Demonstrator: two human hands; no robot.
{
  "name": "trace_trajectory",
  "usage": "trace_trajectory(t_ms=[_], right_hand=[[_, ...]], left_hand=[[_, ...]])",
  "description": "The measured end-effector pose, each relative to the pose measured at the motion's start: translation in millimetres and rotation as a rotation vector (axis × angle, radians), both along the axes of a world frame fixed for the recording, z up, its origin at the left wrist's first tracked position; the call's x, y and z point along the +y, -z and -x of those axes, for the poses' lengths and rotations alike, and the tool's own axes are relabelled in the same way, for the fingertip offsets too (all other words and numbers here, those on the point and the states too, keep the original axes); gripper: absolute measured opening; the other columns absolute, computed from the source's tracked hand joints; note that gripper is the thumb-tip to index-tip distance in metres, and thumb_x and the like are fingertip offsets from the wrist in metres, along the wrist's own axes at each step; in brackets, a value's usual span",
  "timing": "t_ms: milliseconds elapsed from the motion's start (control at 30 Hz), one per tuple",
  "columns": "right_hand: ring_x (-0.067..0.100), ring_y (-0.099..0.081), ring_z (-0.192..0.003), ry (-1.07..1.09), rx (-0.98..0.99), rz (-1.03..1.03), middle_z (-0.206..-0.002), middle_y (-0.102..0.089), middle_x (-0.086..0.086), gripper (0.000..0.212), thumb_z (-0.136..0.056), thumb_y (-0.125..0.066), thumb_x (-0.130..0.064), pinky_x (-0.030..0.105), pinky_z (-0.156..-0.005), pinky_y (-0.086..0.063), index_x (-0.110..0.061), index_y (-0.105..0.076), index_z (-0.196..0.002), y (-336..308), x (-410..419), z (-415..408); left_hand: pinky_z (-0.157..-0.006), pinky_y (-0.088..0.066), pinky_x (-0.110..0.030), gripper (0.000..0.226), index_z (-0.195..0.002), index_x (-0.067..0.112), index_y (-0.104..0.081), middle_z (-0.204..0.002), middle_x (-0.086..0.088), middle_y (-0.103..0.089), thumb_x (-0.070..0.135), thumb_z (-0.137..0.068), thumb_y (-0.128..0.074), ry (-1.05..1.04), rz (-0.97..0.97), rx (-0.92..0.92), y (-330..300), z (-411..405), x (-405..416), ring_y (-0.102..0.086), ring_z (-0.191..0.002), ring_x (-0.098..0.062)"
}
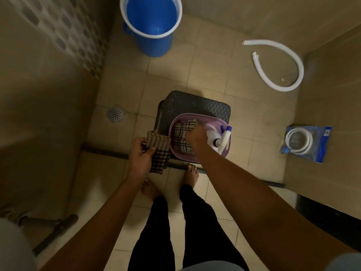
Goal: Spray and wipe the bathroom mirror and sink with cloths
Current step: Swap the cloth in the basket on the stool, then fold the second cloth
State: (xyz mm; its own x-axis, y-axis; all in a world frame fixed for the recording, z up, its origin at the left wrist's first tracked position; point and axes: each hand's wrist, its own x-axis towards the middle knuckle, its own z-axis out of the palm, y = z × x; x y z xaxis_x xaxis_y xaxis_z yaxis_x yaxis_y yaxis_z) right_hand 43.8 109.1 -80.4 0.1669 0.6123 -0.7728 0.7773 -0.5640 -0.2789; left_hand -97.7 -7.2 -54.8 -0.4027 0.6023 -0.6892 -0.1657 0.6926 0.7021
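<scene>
A purple basin (195,116) sits on a dark plastic stool (191,103) in front of my feet. Inside it lie a checked cloth (180,134) and a white spray bottle (215,136) with a blue and white trigger. My right hand (196,136) reaches into the basin and closes on the edge of that checked cloth, right beside the bottle. My left hand (140,153) holds a second brown checked cloth (159,151), folded and hanging just left of the basin. Neither the mirror nor the sink is in view.
A blue bucket (151,24) with a white rim stands at the back. A white corrugated hose (281,65) curls on the tiled floor at right, near a packaged hose (306,143). A floor drain (115,114) lies left of the stool. Tiled walls close both sides.
</scene>
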Motion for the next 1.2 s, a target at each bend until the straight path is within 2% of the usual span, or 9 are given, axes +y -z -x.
trace_trajectory(t_ms=[333, 500, 700, 800, 867, 933, 1000, 1067, 1200], right_hand=[[0.043, -0.055, -0.11, -0.315, -0.137, -0.274, -0.12, -0.056, 0.026, 0.029, -0.094, -0.046, -0.002, 0.049, -0.09, -0.046, 0.005, -0.05, -0.122, 3, -29, -8], [0.028, -0.06, -0.111, -0.523, -0.218, -0.208, -0.125, -0.06, 0.014, 0.029, -0.099, -0.05, -0.013, 0.034, -0.094, -0.05, -0.003, -0.051, -0.126, 15, -24, -2], [0.031, -0.058, -0.113, -0.371, -0.175, -0.179, -0.123, -0.061, 0.017, 0.028, -0.099, -0.046, -0.011, 0.034, -0.092, -0.047, 0.0, -0.056, -0.123, 8, -24, -3], [0.036, -0.059, -0.105, -0.335, -0.119, -0.326, -0.114, -0.062, 0.019, 0.025, -0.097, -0.047, -0.012, 0.04, -0.085, -0.047, 0.0, -0.058, -0.116, -15, -35, -9], [0.03, -0.062, -0.099, -0.226, 0.018, -0.386, -0.108, -0.065, 0.014, 0.026, -0.099, -0.049, -0.021, 0.028, -0.078, -0.049, -0.004, -0.061, -0.114, -34, -45, -12], [0.023, -0.065, -0.095, 0.086, 0.347, -0.24, -0.106, -0.068, 0.008, 0.032, -0.101, -0.05, -0.034, 0.014, -0.071, -0.049, -0.009, -0.064, -0.113, -57, -58, -7], [0.027, -0.066, -0.105, 0.431, 0.679, -0.018, -0.113, -0.069, 0.009, 0.041, -0.095, -0.054, -0.045, 0.029, -0.086, -0.056, -0.012, -0.063, -0.117, -84, -71, 2], [0.03, -0.063, -0.113, 0.604, 0.873, 0.1, -0.119, -0.069, 0.012, 0.051, -0.092, -0.053, -0.053, 0.044, -0.098, -0.052, -0.012, -0.063, -0.122, -110, -82, 8], [0.026, -0.062, -0.107, 0.712, 1.102, 0.195, -0.113, -0.068, 0.012, 0.047, -0.101, -0.038, -0.048, 0.04, -0.096, -0.047, -0.011, -0.063, -0.115, -157, -102, 15]], left_hand=[[-0.07, -0.048, -0.026, 0.021, -0.104, 0.013, -0.051, -0.109, -0.015, -0.061, -0.005, -0.093, -0.051, 0.007, -0.027, -0.012, -1, 5, 2, -0.059, -0.097, -0.023], [-0.073, -0.049, -0.029, 0.022, -0.104, 0.015, -0.052, -0.111, -0.015, -0.062, -0.004, -0.092, -0.051, -0.011, -0.043, -0.009, 8, 8, -8, -0.06, -0.099, -0.024], [-0.066, -0.05, -0.015, 0.021, -0.109, 0.008, -0.052, -0.107, -0.01, -0.063, -0.006, -0.093, -0.05, -0.031, -0.054, -0.049, 0, 2, -14, -0.061, -0.09, -0.015], [-0.061, -0.051, -0.012, 0.023, -0.113, 0.005, -0.052, -0.103, -0.006, -0.063, -0.007, -0.094, -0.048, -0.06, -0.067, -0.121, -18, -2, -9, -0.061, -0.087, -0.012], [-0.065, -0.052, -0.016, 0.022, -0.111, 0.005, -0.053, -0.101, -0.005, -0.063, -0.007, -0.094, -0.046, -0.088, -0.084, -0.188, -35, -2, -4, -0.061, -0.088, -0.014], [-0.078, -0.053, -0.03, 0.019, -0.105, 0.008, -0.055, -0.102, -0.007, -0.065, -0.005, -0.094, -0.047, -0.095, -0.097, -0.245, -51, -1, 1, -0.062, -0.094, -0.021], [-0.083, -0.052, -0.039, 0.02, -0.096, 0.014, -0.06, -0.099, -0.007, -0.067, -0.002, -0.094, -0.048, -0.099, -0.113, -0.292, -69, 0, 4, -0.062, -0.096, -0.027], [-0.071, -0.05, -0.033, 0.024, -0.086, 0.017, -0.061, -0.085, -0.002, -0.069, -0.002, -0.093, -0.048, -0.128, -0.151, -0.35, -88, -1, 6, -0.064, -0.085, -0.022], [-0.069, -0.051, -0.029, 0.015, -0.091, 0.007, -0.065, -0.09, -0.009, -0.071, -0.001, -0.092, -0.052, -0.087, -0.235, -0.312, -124, -10, 2, -0.065, -0.084, -0.024]])
